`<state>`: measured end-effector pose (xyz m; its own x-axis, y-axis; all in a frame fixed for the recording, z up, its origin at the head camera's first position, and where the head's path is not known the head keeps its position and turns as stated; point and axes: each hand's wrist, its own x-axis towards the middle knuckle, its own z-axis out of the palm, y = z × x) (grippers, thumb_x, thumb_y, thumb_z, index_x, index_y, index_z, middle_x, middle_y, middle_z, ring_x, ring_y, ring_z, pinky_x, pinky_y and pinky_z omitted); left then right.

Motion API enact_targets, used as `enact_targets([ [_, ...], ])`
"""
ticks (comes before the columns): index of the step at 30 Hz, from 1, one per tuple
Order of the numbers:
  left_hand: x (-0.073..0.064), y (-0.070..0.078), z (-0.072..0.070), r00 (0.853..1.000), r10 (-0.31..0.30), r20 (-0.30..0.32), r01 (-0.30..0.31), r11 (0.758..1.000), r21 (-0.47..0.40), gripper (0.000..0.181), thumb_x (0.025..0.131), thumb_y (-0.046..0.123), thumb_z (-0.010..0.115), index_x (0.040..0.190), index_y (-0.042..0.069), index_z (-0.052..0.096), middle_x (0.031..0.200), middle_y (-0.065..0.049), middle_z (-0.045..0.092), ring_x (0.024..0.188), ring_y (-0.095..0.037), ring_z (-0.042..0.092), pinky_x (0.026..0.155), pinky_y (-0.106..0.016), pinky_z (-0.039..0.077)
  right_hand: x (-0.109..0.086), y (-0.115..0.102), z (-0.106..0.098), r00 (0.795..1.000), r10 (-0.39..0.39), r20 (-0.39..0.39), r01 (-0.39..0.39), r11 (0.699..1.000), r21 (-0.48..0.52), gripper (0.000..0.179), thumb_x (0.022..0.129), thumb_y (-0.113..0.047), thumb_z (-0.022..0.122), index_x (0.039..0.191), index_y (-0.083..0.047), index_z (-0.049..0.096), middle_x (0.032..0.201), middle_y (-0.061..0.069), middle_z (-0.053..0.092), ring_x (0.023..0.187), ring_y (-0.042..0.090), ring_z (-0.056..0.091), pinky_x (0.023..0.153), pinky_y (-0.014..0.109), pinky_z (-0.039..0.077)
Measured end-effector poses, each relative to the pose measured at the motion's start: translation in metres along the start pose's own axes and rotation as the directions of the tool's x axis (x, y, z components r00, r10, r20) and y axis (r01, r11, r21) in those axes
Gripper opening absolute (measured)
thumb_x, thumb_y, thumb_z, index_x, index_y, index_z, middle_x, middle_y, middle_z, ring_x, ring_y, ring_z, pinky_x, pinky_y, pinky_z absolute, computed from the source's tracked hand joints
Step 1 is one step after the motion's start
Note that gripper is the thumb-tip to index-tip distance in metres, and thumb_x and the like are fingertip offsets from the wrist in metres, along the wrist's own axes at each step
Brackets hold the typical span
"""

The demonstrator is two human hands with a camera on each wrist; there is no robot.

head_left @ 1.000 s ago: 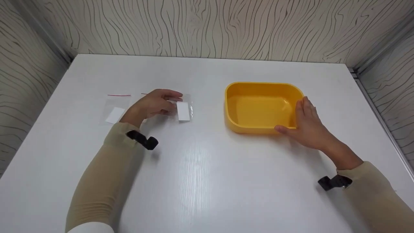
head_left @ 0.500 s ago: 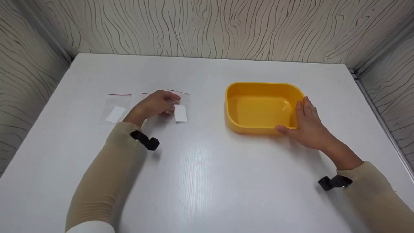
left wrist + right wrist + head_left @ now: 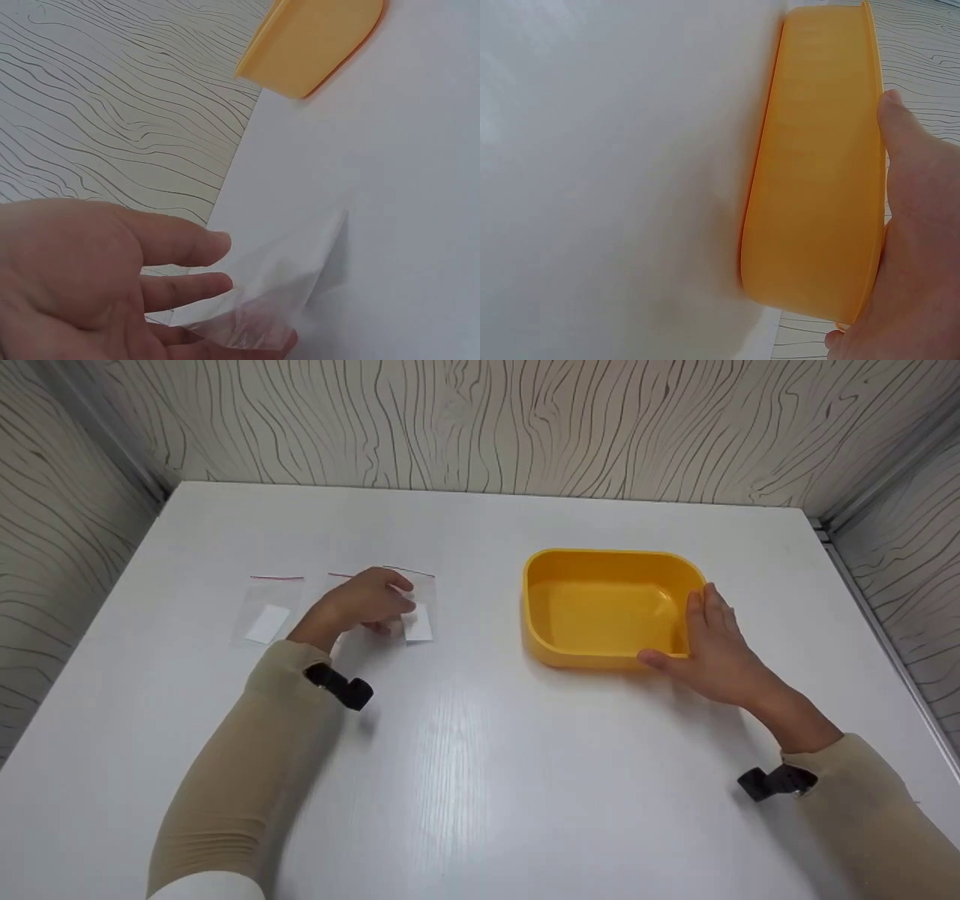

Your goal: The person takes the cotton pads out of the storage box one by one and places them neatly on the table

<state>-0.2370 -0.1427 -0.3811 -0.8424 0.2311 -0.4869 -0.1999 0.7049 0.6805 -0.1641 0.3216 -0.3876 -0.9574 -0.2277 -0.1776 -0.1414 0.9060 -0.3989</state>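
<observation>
Left of the table's middle, my left hand point(image 3: 369, 598) is over a clear zip bag point(image 3: 426, 592) with a white card point(image 3: 418, 624) inside. In the left wrist view its thumb and fingers stand apart and fairly straight, and the bag point(image 3: 277, 285) leans up against the lower fingers. A second bag is mostly hidden under this hand, its red seal strip point(image 3: 341, 575) showing. My right hand point(image 3: 716, 652) rests on the near right corner of a yellow plastic bin point(image 3: 559, 660), thumb on the front rim point(image 3: 889, 105), straight fingers along the right side.
Another zip bag point(image 3: 251, 600) with a white card lies at the left, its red strip away from me. All stand on a white table point(image 3: 480, 780) that meets wood-grain patterned walls point(image 3: 480, 427) at the back and sides.
The zip bag at my left hand has come down and shifted slightly left, its dark seal strip now visible at the far edge. The left fingers have loosened. The right hand and bin stay put.
</observation>
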Motion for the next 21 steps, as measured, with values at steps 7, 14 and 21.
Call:
enact_targets([
  [7, -0.005, 0.006, -0.002, 0.999, -0.037, 0.015, 0.035, 0.995, 0.091, 0.057, 0.102, 0.033, 0.059, 0.151, 0.008, 0.043, 0.137, -0.014, 0.052, 0.099, -0.023, 0.062, 0.088, -0.034, 0.055, 0.0, -0.001, 0.0, 1.0, 0.006, 0.004, -0.006, 1.0, 0.008, 0.125, 0.092, -0.063, 0.064, 0.152, 0.015, -0.013, 0.16, 0.033, -0.025, 0.149, 0.052, -0.017, 0.119, 0.066, 0.0],
  [14, -0.01, 0.013, -0.005, 0.996, -0.071, 0.06, 0.06, 0.982, 0.178, 0.065, 0.103, 0.039, 0.058, 0.155, 0.009, 0.035, 0.151, -0.015, 0.043, 0.112, -0.03, 0.059, 0.093, -0.039, 0.055, 0.0, -0.001, -0.001, 1.0, 0.007, 0.004, -0.007, 1.0, 0.006, 0.125, 0.092, -0.063, 0.065, 0.153, 0.014, -0.013, 0.16, 0.034, -0.024, 0.149, 0.052, -0.016, 0.119, 0.068, 0.003],
  [21, -0.011, 0.018, -0.01, 0.994, -0.056, 0.093, 0.037, 0.98, 0.194, 0.069, 0.103, 0.038, 0.055, 0.157, 0.004, 0.029, 0.162, -0.016, 0.028, 0.126, -0.033, 0.052, 0.097, -0.043, 0.054, -0.001, -0.001, -0.001, 1.0, -0.001, 0.002, 0.001, 1.0, 0.003, 0.125, 0.092, -0.063, 0.064, 0.152, 0.015, -0.012, 0.159, 0.034, -0.025, 0.149, 0.052, -0.016, 0.12, 0.066, 0.0],
])
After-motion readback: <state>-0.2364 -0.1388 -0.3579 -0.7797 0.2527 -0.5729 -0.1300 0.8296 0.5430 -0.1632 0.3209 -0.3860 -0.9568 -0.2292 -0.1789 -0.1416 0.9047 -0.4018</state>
